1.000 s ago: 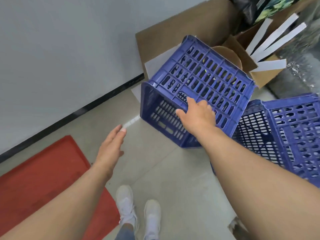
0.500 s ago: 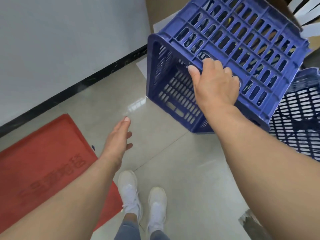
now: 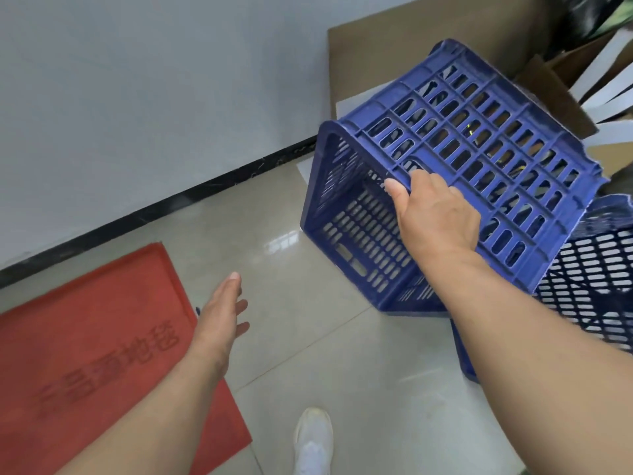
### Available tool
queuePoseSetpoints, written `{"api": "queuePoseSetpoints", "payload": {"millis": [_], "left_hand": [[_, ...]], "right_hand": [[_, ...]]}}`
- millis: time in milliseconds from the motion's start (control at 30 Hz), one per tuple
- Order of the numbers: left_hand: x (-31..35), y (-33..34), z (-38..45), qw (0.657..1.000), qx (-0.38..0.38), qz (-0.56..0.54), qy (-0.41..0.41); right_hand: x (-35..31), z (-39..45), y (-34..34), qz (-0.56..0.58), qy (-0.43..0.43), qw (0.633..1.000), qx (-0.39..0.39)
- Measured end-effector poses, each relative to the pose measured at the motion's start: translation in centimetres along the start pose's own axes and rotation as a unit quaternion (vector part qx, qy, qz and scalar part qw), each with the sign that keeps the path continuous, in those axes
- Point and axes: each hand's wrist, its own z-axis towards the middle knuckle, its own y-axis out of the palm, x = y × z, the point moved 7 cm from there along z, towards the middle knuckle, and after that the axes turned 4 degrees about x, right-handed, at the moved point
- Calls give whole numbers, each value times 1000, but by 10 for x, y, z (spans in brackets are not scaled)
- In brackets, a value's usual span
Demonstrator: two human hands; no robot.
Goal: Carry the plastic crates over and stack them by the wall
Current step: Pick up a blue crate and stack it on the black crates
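A blue slotted plastic crate point(image 3: 479, 142) hangs tipped on its side, its open mouth facing left. My right hand point(image 3: 435, 217) grips the crate's upper rim, thumb inside the opening. A second blue crate point(image 3: 596, 289) lies on the floor at the right, partly behind the first crate and my right forearm. My left hand point(image 3: 222, 313) hovers over the tiled floor with fingers apart, holding nothing, well left of the held crate. The pale wall point(image 3: 137, 97) with a black skirting runs across the upper left.
A red mat point(image 3: 85, 337) with printed characters lies on the floor at the lower left. Brown cardboard point(image 3: 411, 46) leans on the wall behind the crate, with an open carton and white strips point(image 3: 609, 84) at the upper right. My white shoe point(image 3: 313, 440) shows below.
The held crate has come up off the floor and tipped further, staying in my right hand. My left hand remains open and has shifted slightly. The view has swung.
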Motion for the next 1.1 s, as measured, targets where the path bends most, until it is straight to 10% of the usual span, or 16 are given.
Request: {"api": "queuePoseSetpoints", "payload": {"millis": [567, 800, 1100], "left_hand": [[-71, -170, 14, 999, 42, 12, -25], [-125, -304, 19, 976, 193, -28, -93], [-179, -437, 9, 955, 161, -194, -153]], "right_hand": [[-128, -69, -48, 27, -10, 999, 19], [-184, -95, -43, 177, 35, 982, -55], [-254, -162, 31, 339, 98, 927, -126]]}}
